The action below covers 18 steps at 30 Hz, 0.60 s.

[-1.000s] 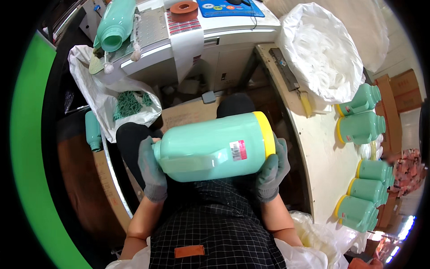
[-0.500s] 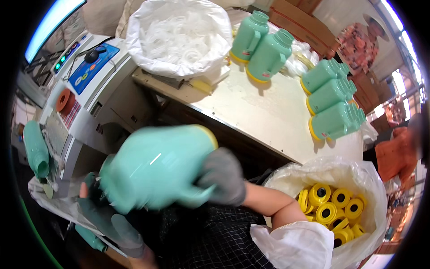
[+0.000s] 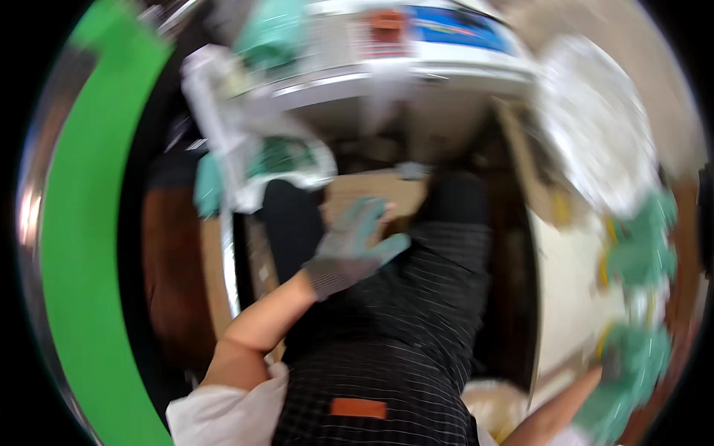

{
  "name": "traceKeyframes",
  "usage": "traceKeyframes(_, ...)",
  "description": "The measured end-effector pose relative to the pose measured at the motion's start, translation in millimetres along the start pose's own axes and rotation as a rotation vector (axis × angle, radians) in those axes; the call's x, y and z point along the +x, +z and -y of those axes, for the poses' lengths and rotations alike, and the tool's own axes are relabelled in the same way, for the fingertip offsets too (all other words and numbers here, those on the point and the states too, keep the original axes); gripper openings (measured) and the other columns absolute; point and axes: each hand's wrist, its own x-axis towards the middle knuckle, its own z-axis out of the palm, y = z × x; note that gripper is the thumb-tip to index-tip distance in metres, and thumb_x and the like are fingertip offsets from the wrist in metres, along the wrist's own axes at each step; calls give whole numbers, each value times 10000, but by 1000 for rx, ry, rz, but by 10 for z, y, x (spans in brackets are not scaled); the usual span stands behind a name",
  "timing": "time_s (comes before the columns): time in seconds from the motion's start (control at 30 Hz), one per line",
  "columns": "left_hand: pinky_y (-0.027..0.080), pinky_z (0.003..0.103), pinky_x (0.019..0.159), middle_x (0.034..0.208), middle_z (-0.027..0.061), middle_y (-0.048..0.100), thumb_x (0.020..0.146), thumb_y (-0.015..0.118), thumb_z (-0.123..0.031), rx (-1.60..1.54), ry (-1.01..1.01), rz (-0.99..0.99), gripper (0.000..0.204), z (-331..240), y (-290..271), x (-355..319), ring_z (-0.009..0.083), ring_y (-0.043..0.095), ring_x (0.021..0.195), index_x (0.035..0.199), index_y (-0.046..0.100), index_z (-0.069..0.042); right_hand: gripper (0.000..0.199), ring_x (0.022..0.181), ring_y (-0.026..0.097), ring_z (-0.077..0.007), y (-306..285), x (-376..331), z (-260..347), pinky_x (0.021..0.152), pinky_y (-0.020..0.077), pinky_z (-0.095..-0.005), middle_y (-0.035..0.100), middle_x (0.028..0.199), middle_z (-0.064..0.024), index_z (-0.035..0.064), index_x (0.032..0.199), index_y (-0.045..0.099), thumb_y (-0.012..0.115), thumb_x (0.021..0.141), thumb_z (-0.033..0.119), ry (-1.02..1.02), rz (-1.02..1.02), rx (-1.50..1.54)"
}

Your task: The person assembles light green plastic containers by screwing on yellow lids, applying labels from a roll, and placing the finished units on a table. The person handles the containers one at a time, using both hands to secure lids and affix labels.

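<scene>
My left hand [image 3: 355,241], in a grey glove with teal on it, hovers over my lap with its fingers apart and nothing in it. Out at the far right, my right hand [image 3: 611,366] reaches to the table and is against a green thermos jug [image 3: 632,349] with a yellow base. Blur hides its fingers, so its grip on the jug is unclear. Beyond it along the table stand further green jugs [image 3: 641,249], also smeared.
A white sack [image 3: 595,123] of clear pieces sits at the table's far end. Ahead is a white machine [image 3: 335,78] with a green jug [image 3: 271,33] on it. A white bag [image 3: 223,126] hangs at the left, and a sack [image 3: 494,405] with yellow pieces lies low right.
My view has swung left and down. The jug between my hands has left the space before me. My right hand has moved out to the table's jugs; my left hand is empty over my lap.
</scene>
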Motion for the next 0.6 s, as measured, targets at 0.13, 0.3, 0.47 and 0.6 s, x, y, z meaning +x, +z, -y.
traceKeyframes(0.13, 544, 326, 852, 1230, 104, 596, 905, 815, -155, -255, -704, -398, 540, 814, -374, -617, 185, 627, 1024, 1365, 565, -22, 616, 1147, 596, -342, -30, -840, 1001, 1015, 482, -554, 599, 1348, -196, 21, 1325, 610, 795, 940, 466, -69, -207, 72)
traceKeyframes(0.3, 532, 407, 927, 1258, 211, 617, 916, 788, -257, -235, -1460, -796, 534, 2382, -408, -2194, 313, 625, 1123, 1319, 570, 17, 529, 1265, 637, -337, -1075, -2174, 3552, 1099, 518, -423, 647, 1250, -228, -52, 1359, 601, 794, 975, 256, -252, 287, 552)
traceKeyframes(0.47, 389, 478, 1152, 1484, 206, 567, 923, 660, -493, 425, -1637, -128, 849, 3705, -123, -2950, 412, 512, 1345, 1571, 396, -13, 463, 1270, 566, -344, -1424, -2239, 4214, 1094, 483, -450, 568, 1353, -198, -39, 1386, 573, 728, 1000, 167, -993, 532, 596)
traceKeyframes(0.6, 413, 425, 1123, 1432, 155, 619, 900, 669, -479, 515, -1635, 249, 828, 4423, -226, -3058, 370, 526, 1340, 1557, 409, -46, 410, 1119, 627, -389, -1733, -2291, 5126, 992, 528, -503, 646, 1279, -220, -25, 1293, 642, 803, 944, 116, -974, 617, 810)
